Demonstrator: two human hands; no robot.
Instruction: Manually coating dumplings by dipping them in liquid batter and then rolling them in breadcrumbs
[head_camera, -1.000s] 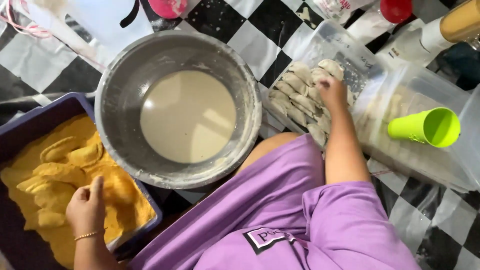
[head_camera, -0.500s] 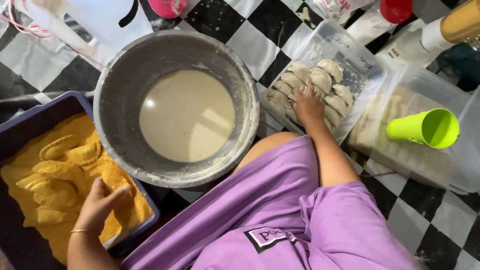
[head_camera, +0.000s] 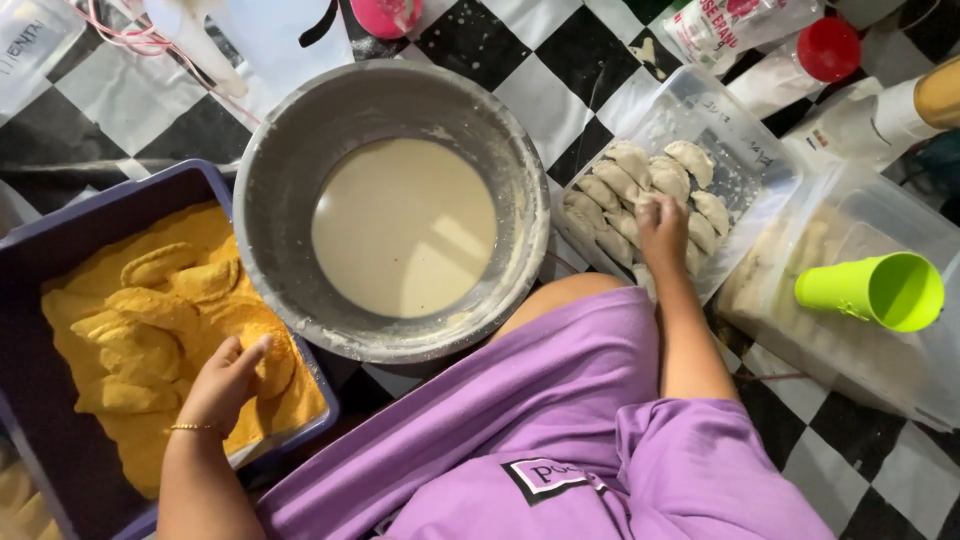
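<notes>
While the left hand (head_camera: 225, 385) presses a coated piece (head_camera: 262, 362) into the orange breadcrumbs (head_camera: 110, 300) at about 8 o'clock, keep the fingers flat and spread so the crumb layer seats evenly without tearing the dough; light, even pressure should be enough here. Left grip state: released, palm down, fingertips resting on the piece, wrist with a thin bracelet (head_camera: 190, 428) angled in from 7 o'clock. The purple tray (head_camera: 60, 215) holds several other crumbed pieces toward its 10 o'clock side.

At centre, the metal bowl (head_camera: 392, 205) contains pale batter (head_camera: 403, 227); it stands between the two containers, touching the tray rim.

The right forearm extends over the purple-clad knee toward 1 o'clock. The right hand (head_camera: 662, 222) is curled, knuckles up, over the raw half-moon dumplings (head_camera: 640, 185) in the clear plastic container (head_camera: 745, 150). Right grip state: fingers closed around one dumpling, though the contact itself is hidden under the hand. Lifting a piece by its thick belly, not the crimped seam, would likely prevent splitting.

Farther out at 3 o'clock, a lime-green cup (head_camera: 875, 292) lies on its side on a second clear box (head_camera: 850, 330). All items rest on a checkered floor (head_camera: 520, 90).
</notes>
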